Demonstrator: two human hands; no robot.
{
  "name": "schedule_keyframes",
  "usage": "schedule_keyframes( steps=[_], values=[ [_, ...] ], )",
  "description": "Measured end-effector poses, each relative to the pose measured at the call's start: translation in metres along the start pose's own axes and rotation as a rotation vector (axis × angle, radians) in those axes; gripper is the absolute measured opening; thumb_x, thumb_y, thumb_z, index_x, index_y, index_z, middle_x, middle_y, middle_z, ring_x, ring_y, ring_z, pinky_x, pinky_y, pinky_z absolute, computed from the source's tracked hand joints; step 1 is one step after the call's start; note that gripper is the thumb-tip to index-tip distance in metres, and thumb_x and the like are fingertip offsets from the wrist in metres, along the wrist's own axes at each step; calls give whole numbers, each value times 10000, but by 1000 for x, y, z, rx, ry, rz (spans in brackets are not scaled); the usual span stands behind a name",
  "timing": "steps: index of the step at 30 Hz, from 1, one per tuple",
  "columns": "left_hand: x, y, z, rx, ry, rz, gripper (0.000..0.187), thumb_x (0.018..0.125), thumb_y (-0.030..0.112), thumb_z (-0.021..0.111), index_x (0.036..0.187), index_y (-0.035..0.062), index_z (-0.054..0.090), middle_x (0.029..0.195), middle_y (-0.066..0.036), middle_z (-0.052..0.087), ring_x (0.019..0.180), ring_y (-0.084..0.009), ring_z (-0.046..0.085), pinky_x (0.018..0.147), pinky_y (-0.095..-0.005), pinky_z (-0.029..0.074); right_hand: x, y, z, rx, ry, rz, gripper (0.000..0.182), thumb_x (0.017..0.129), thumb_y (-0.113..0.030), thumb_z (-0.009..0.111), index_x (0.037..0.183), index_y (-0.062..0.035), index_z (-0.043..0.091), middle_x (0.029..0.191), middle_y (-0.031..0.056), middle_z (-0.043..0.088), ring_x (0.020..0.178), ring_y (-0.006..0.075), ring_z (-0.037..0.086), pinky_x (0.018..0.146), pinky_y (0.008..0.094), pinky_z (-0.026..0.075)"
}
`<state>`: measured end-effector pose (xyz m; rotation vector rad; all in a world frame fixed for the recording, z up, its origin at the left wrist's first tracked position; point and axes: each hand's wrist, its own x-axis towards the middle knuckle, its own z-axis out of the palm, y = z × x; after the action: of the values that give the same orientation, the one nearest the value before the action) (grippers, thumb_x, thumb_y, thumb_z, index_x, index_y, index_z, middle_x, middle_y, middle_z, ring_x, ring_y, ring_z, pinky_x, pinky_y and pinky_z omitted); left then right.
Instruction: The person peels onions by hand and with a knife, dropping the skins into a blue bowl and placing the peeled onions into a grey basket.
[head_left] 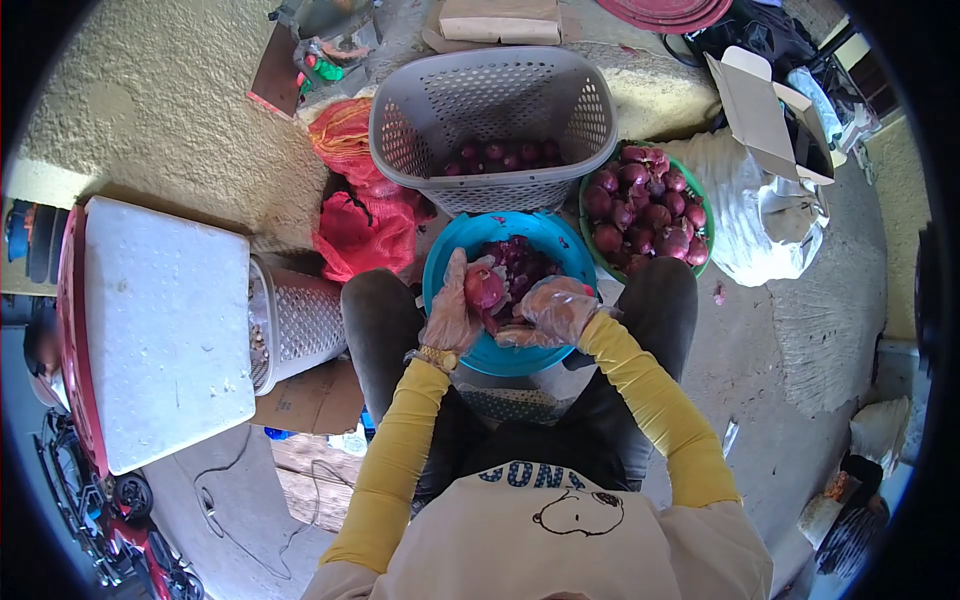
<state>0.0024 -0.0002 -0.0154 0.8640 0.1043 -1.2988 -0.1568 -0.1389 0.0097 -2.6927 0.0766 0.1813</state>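
Observation:
Over a blue basin (440, 270) between my knees, both hands are in clear plastic gloves. My left hand (455, 305) grips a red onion (484, 287) whose skin is partly loose. Close to that onion, my right hand (555, 312) has its fingers curled. What they hold, if anything, is hidden; a small pink bit shows at the hand's edge. Dark red onion skins (520, 262) lie in the basin under my hands. To the right, a green basin (711, 215) is heaped with whole red onions (650, 210).
Beyond the blue basin stands a grey perforated basket (490, 190) with red onions at its bottom. A red mesh sack (365, 230) lies left of it. Farther left are a white perforated bin (305, 320) and a white board (165, 335). A white sack (740, 220) sits at right.

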Motion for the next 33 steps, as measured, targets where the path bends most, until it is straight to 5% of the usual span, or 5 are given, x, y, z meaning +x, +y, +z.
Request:
schedule_keyframes(
  steps=[15, 21, 23, 26, 33],
  values=[
    [-2, 5, 11, -155, 27, 82, 373, 1055, 340, 558, 1203, -1, 529, 1191, -176, 619, 1098, -431, 645, 962, -562, 570, -14, -7, -37, 164, 47, 161, 667, 800, -761, 660, 914, -113, 773, 798, 167, 714, 798, 376, 698, 750, 464, 548],
    [6, -4, 5, -55, -65, 206, 353, 1069, 329, 513, 1185, 2, 571, 1169, -156, 649, 1110, -332, 658, 996, -466, 555, 2, -14, -30, 409, 273, 345, 681, 778, -742, 706, 965, -88, 747, 821, 173, 719, 832, 365, 698, 780, 448, 542],
    [10, -12, -1, 530, -15, 520, 367, 1080, 338, 493, 1215, 10, 589, 1181, -142, 651, 1132, -260, 644, 1015, -397, 530, 5, -8, -17, 410, 308, 363, 691, 778, -742, 706, 973, -80, 744, 828, 172, 720, 841, 364, 699, 787, 449, 541],
    [-4, -2, 16, 167, -108, 293, 368, 1088, 340, 460, 1183, 10, 594, 1130, -119, 652, 1026, -225, 668, 920, -352, 561, 7, -8, -18, 429, 318, 392, 711, 773, -746, 708, 987, -69, 742, 843, 177, 723, 854, 367, 699, 798, 453, 540],
    [-3, -2, 16, 139, -59, 184, 405, 1097, 374, 432, 1127, 13, 614, 1029, -100, 667, 906, -183, 662, 840, -331, 554, 9, -9, -17, 486, 291, 323, 610, 796, -604, 792, 980, -25, 740, 843, 177, 724, 799, 348, 693, 753, 426, 535]
  ],
)
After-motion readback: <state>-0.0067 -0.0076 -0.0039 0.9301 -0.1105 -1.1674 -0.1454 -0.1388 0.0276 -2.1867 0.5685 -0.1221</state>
